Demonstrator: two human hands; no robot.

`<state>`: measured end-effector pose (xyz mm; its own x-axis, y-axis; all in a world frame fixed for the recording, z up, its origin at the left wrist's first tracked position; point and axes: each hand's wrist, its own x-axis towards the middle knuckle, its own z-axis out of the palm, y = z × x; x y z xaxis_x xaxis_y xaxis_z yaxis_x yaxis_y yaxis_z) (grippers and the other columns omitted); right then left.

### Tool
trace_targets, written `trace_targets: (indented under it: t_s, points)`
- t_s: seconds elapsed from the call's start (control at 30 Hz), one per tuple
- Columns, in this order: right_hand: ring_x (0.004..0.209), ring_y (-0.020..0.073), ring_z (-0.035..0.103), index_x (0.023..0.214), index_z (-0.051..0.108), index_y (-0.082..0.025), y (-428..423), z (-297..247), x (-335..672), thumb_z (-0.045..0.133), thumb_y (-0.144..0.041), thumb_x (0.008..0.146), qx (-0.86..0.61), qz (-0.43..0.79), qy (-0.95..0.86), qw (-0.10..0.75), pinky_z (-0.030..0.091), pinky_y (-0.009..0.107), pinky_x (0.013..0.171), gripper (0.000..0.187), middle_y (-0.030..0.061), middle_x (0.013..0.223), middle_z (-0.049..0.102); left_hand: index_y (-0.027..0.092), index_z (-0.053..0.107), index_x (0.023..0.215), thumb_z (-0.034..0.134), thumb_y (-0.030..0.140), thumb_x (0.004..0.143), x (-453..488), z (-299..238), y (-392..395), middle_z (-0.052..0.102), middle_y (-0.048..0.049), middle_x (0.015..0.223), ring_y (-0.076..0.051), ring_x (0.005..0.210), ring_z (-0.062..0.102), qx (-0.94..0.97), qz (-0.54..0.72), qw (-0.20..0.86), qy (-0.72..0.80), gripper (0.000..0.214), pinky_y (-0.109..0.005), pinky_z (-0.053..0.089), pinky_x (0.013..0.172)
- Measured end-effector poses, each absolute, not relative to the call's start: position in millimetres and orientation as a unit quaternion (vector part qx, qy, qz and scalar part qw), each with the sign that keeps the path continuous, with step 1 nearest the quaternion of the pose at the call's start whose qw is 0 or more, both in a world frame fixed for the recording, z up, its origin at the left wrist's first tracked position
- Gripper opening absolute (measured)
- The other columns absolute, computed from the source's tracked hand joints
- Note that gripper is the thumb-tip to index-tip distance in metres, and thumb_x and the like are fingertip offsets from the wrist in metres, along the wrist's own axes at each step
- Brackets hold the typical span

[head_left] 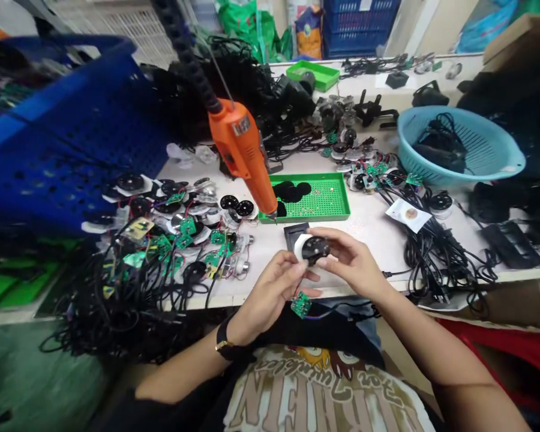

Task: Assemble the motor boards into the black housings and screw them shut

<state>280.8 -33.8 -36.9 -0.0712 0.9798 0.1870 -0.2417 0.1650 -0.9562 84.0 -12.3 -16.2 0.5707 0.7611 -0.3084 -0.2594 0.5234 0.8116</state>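
An orange electric screwdriver (240,153) hangs over a green tray (306,207) on the worktop (369,246); the left hand (267,297) and right hand (348,261) pinch a round black disc (315,248) between them, a green circuit board (300,305) just below.

An orange electric screwdriver (240,153) hangs from a black flexible arm (184,54) above a green perforated tray (333,198) of black discs (290,192) (a few overlap). Far right sits a pale blue colander (481,144) filled with black cable (436,147), and a large blue plastic basket (72,132) fills the left. Tangled black wires (441,258) spread across the right of the white workbench (369,240), with blue crates (355,30) stacked beyond.
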Motion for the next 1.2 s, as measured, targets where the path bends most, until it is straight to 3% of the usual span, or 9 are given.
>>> trace_targets:
  t_s: [0.17, 0.33, 0.53, 0.73, 0.83, 0.93, 1.2]
  points:
    - [0.135, 0.0215, 0.057, 0.137, 0.066, -0.030, -36, -40, 270, 0.074, -0.022, 0.096, -0.390, 0.455, -0.576, 0.555, 0.051, 0.037, 0.110, 0.043, 0.0067, 0.143, 0.062, 0.031, 0.062, 0.127, 0.083, 0.039, 0.086, 78, -32, -2, 0.063, -0.0058, 0.126, -0.021, 0.103, 0.068, 0.404, 0.369, 0.762, 0.348, 0.047, -0.034, 0.068, 0.075]
    - [0.139, 0.0239, 0.055, 0.138, 0.065, -0.028, -39, -41, 266, 0.076, -0.023, 0.095, -0.419, 0.401, -0.598, 0.553, 0.050, 0.041, 0.113, 0.045, 0.0084, 0.148, 0.059, 0.029, 0.069, 0.123, 0.083, 0.038, 0.086, 76, -46, 6, 0.067, -0.0055, 0.118, -0.021, 0.098, 0.070, 0.420, 0.372, 0.755, 0.340, 0.040, -0.033, 0.069, 0.075]
    - [0.135, 0.0231, 0.058, 0.139, 0.063, -0.030, -45, -46, 260, 0.072, -0.026, 0.099, -0.445, 0.383, -0.564, 0.581, 0.052, 0.041, 0.111, 0.041, 0.0078, 0.145, 0.062, 0.032, 0.072, 0.118, 0.080, 0.030, 0.089, 76, -59, 5, 0.072, -0.0041, 0.122, -0.021, 0.106, 0.072, 0.446, 0.408, 0.733, 0.313, 0.029, -0.033, 0.069, 0.080]
    - [0.133, 0.0221, 0.058, 0.136, 0.067, -0.029, -43, -43, 260, 0.072, -0.022, 0.099, -0.445, 0.302, -0.608, 0.584, 0.049, 0.041, 0.114, 0.038, 0.0083, 0.143, 0.061, 0.030, 0.077, 0.105, 0.085, 0.025, 0.084, 80, -51, 5, 0.077, -0.0023, 0.110, -0.018, 0.099, 0.074, 0.416, 0.435, 0.747, 0.282, 0.023, -0.034, 0.069, 0.082]
    - [0.127, 0.0219, 0.062, 0.135, 0.068, -0.029, -41, -44, 259, 0.074, -0.026, 0.099, -0.447, 0.271, -0.607, 0.598, 0.051, 0.041, 0.112, 0.036, 0.0089, 0.135, 0.064, 0.028, 0.078, 0.101, 0.086, 0.030, 0.084, 80, -47, 8, 0.079, -0.0028, 0.106, -0.015, 0.092, 0.075, 0.377, 0.431, 0.770, 0.281, 0.019, -0.029, 0.068, 0.081]
    - [0.120, 0.0223, 0.064, 0.133, 0.069, -0.029, -40, -48, 255, 0.075, -0.031, 0.099, -0.456, 0.262, -0.599, 0.603, 0.053, 0.041, 0.109, 0.035, 0.0092, 0.128, 0.066, 0.026, 0.078, 0.096, 0.087, 0.032, 0.083, 81, -48, 9, 0.079, -0.0023, 0.100, -0.013, 0.086, 0.075, 0.350, 0.438, 0.770, 0.303, 0.017, -0.022, 0.065, 0.077]
    - [0.116, 0.0204, 0.064, 0.137, 0.067, -0.029, -40, -54, 252, 0.072, -0.039, 0.101, -0.461, 0.309, -0.560, 0.615, 0.060, 0.034, 0.097, 0.038, 0.0084, 0.127, 0.064, 0.026, 0.077, 0.093, 0.090, 0.033, 0.080, 82, -49, 10, 0.080, -0.0010, 0.098, -0.016, 0.086, 0.076, 0.320, 0.447, 0.767, 0.331, 0.019, -0.026, 0.067, 0.071]
